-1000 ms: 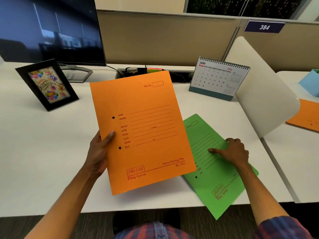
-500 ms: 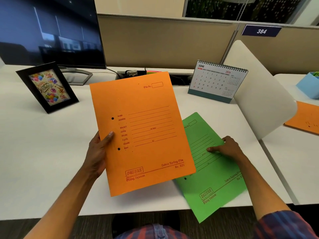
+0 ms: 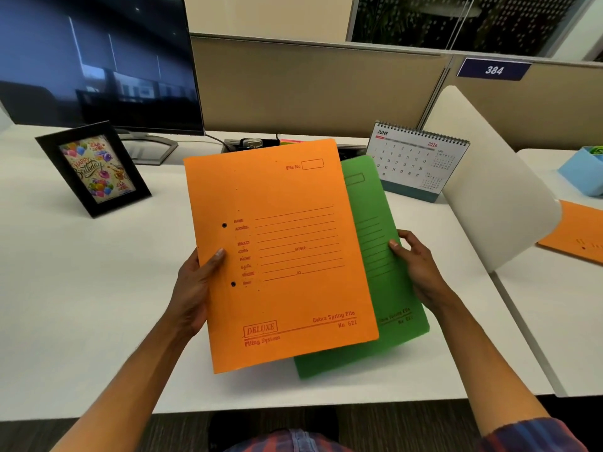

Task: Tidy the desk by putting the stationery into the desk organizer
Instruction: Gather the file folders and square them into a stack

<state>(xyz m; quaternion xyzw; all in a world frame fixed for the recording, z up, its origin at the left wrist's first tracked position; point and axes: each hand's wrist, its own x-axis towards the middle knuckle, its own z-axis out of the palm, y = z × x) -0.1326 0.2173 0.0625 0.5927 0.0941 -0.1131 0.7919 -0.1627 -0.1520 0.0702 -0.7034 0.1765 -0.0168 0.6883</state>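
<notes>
I see the left hand gripping the left edge of an orange folder, thumb on its front. The right hand holds a green folder by its right edge, tucked behind the orange one and showing past its right and lower sides. Both are lifted over the white desk. To the left I see a black picture frame with a birthday card standing in front of a monitor. A June desk calendar stands behind the folders, on the right. Farther right, on the neighbouring desk, I see another orange folder and a blue box.
</notes>
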